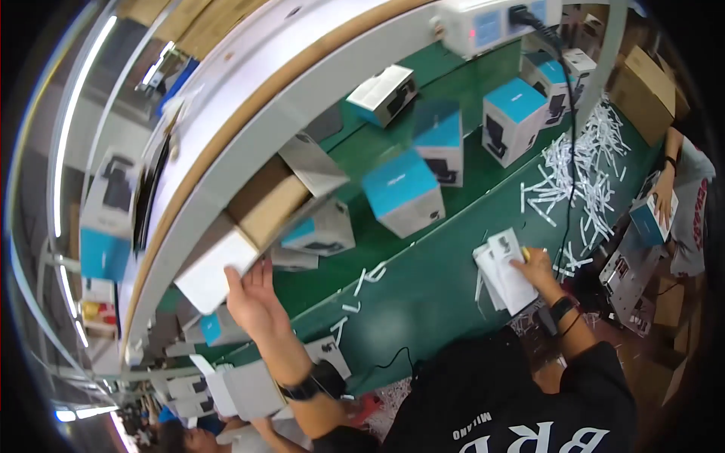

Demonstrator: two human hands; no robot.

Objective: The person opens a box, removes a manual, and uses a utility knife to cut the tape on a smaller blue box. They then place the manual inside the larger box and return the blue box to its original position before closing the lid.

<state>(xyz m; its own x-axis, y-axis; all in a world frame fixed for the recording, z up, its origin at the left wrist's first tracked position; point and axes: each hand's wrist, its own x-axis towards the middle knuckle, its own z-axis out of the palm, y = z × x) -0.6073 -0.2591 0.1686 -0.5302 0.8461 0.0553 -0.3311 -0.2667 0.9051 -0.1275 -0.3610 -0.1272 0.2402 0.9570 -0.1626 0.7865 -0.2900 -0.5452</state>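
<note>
My left hand (255, 300), palm turned up, has its thumb against the white flap of an open cardboard box (215, 270), with the fingers at the flap's edge. The box's brown inner side shows, and part of it is hidden under the shelf. Over the green bench, my right hand (538, 272) pinches a few white printed leaflets (506, 272), slightly fanned. A small yellow bit shows by its fingertips. Between my hands, nearer the left, stands a blue-topped white box (404, 192) with a dark device pictured on it.
More blue-and-white boxes (515, 121) stand along the green bench (400, 294). Shredded white paper strips (578, 177) lie heaped at right. A black cable hangs from a power strip (483, 30). At right a co-worker's hand (664, 192) rests on a box; another person works at lower left.
</note>
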